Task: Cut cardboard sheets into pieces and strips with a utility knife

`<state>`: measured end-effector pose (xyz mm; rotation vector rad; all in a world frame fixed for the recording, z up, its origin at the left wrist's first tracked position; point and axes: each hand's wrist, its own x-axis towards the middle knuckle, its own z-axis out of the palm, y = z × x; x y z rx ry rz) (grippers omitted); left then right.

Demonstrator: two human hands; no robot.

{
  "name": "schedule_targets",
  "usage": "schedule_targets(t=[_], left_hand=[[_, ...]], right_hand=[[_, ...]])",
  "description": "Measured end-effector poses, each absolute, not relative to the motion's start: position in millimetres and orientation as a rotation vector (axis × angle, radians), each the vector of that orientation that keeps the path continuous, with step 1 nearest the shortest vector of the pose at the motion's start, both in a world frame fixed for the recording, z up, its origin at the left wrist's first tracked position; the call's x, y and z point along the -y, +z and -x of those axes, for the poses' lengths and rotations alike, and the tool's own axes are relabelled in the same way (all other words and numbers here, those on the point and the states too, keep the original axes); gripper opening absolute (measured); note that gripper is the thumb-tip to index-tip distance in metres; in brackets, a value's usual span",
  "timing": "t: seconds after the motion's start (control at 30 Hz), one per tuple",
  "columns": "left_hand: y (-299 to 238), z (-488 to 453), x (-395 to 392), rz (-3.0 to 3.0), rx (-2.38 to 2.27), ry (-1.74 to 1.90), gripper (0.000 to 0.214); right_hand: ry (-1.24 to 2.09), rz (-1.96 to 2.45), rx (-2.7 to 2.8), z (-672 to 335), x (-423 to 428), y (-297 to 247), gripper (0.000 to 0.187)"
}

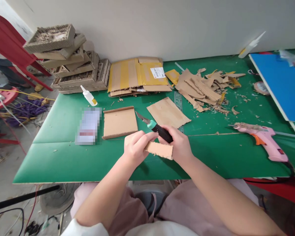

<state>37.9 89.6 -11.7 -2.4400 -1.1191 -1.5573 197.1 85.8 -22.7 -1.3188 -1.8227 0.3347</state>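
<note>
My left hand (135, 147) is closed on one end of a small cardboard strip (159, 150) with ragged edges, held above the table's front part. My right hand (180, 146) grips a black and teal utility knife (162, 132), its blade pointing up and to the left, away from the strip. The right fingers also lie at the strip's other end. Beyond my hands, a shallow cardboard tray (120, 122) with raised edges on some sides lies at the left, and a flat cardboard piece (168, 112) lies over part of a clear ruler (178, 100).
A pink glue gun (267, 139) rests at the right, near a blue board (282, 88). Torn cardboard scraps (204, 87), a flattened box (137, 77) and stacked cardboard trays (73, 65) line the back. A glue bottle (88, 96) stands near a blurred rectangular item (88, 126) on the green table (71, 164).
</note>
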Motion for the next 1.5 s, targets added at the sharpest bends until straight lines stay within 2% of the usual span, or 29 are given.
schedule_targets(t=[0.17, 0.3, 0.63, 1.03, 1.23, 1.5], left_hand=[[-11.7, -37.5, -89.6, 2.419, 1.084, -1.615, 0.018], [-13.5, -37.2, -90.2, 2.419, 1.05, -1.53, 0.017], [-18.1, -35.5, -93.0, 2.393, 1.012, -1.505, 0.03], [-13.5, -33.3, -91.2, 2.467, 1.079, -1.354, 0.018], [-10.9, -37.4, -90.7, 2.434, 1.08, -1.481, 0.009], [-18.0, -35.9, -90.6, 2.411, 1.02, -1.522, 0.024]], right_hand=[[0.27, 1.355, 1.811, -196.6, -86.7, -23.8, 0.019], [0.217, 1.321, 1.832, -197.0, -87.2, -24.1, 0.019], [0.245, 1.293, 1.873, -199.3, -87.5, -28.2, 0.023], [0.303, 1.195, 1.877, -199.8, -84.0, -20.5, 0.022], [0.266, 1.209, 1.842, -197.8, -85.9, -21.0, 0.017], [0.167, 1.233, 1.828, -197.3, -88.2, -22.2, 0.016]])
